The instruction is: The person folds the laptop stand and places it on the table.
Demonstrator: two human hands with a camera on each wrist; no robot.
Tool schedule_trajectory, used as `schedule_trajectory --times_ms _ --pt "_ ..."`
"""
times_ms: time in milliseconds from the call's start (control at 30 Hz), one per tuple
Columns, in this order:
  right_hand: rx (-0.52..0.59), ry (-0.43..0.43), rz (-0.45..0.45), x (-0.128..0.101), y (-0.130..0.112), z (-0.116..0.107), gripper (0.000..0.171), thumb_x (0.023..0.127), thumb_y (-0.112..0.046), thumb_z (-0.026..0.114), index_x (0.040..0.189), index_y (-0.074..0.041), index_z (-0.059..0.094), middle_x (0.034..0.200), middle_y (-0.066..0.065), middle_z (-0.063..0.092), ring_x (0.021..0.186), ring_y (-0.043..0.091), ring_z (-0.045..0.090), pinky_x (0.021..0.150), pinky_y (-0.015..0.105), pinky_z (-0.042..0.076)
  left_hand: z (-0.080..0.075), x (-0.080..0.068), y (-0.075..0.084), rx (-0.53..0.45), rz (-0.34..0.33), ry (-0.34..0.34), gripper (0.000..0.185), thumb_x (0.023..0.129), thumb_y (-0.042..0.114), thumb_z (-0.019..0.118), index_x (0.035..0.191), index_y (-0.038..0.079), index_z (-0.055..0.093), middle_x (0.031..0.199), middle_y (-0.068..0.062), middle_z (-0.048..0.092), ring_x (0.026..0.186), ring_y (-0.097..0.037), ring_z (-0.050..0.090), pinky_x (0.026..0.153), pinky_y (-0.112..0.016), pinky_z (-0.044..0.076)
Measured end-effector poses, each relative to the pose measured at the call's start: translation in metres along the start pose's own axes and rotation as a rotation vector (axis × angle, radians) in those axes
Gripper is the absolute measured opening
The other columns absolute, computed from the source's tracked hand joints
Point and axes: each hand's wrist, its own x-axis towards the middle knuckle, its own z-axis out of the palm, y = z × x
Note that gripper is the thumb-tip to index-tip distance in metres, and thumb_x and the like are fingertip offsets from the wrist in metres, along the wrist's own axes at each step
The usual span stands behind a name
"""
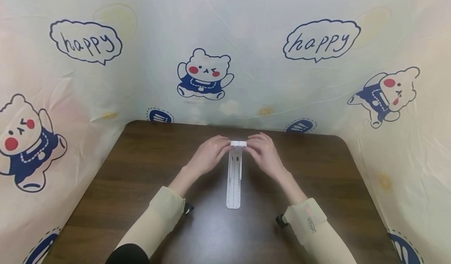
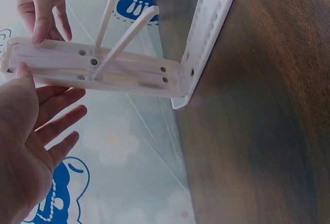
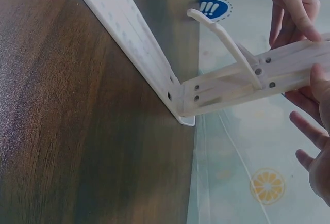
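A white plastic folding stand has its long base (image 1: 233, 185) flat on the dark wooden table (image 1: 148, 170). Its hinged upper arm (image 2: 103, 69) is raised off the base, with two thin struts (image 2: 121, 33) swung out. My left hand (image 1: 224, 147) pinches the arm's free end (image 1: 238, 143) from the left, thumb against the tip. From the right, my right hand (image 1: 251, 147) pinches the same end. In the right wrist view the arm (image 3: 247, 82) rises from the hinge at the base (image 3: 129, 38), and the strut (image 3: 227, 43) points away.
A cartoon-bear cloth (image 1: 225, 60) printed with "happy" walls the table at the back and both sides. The table's far edge (image 1: 197, 123) lies just beyond the hands. Bare wood (image 1: 317, 178) shows left, right and in front of the stand.
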Motion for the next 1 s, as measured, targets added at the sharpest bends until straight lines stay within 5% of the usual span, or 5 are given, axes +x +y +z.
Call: schedule_trajectory --times_ms 300,500,733,1000 --pt "0.014 -0.018 0.058 -0.002 0.000 0.001 0.027 0.092 -0.007 0.088 0.118 -0.002 0.083 0.113 0.015 0.085 0.121 0.039 0.073 0.123 0.066 0.045 0.005 -0.015 -0.008 -0.023 -0.127 -0.014 0.038 0.110 0.034 0.070 0.141 0.015 0.074 0.138 -0.007 0.079 0.134 -0.028 0.073 0.118 -0.052 0.058" --pt "0.011 -0.010 0.135 -0.011 0.001 0.000 0.028 0.090 -0.011 0.091 0.116 -0.003 0.084 0.112 0.015 0.085 0.118 0.038 0.073 0.119 0.064 0.047 0.014 -0.027 -0.009 -0.003 -0.192 -0.013 0.036 0.110 0.035 0.069 0.132 0.008 0.078 0.132 -0.013 0.080 0.127 -0.032 0.075 0.112 -0.052 0.061" --pt "0.106 -0.101 0.371 -0.034 0.000 0.010 0.012 0.098 -0.016 0.085 0.107 -0.008 0.087 0.103 0.010 0.084 0.105 0.030 0.077 0.100 0.053 0.062 0.030 -0.040 -0.002 -0.118 -0.262 -0.070 0.031 0.111 0.028 0.067 0.126 0.005 0.081 0.126 -0.015 0.082 0.122 -0.034 0.078 0.110 -0.053 0.062" --pt "0.058 -0.112 0.181 -0.053 0.000 0.028 0.012 0.092 -0.010 0.089 0.101 -0.004 0.087 0.097 0.010 0.085 0.100 0.030 0.076 0.102 0.056 0.059 0.044 -0.049 0.003 -0.013 -0.175 -0.064 0.030 0.110 0.026 0.068 0.130 0.006 0.079 0.134 -0.016 0.079 0.133 -0.037 0.072 0.115 -0.057 0.059"
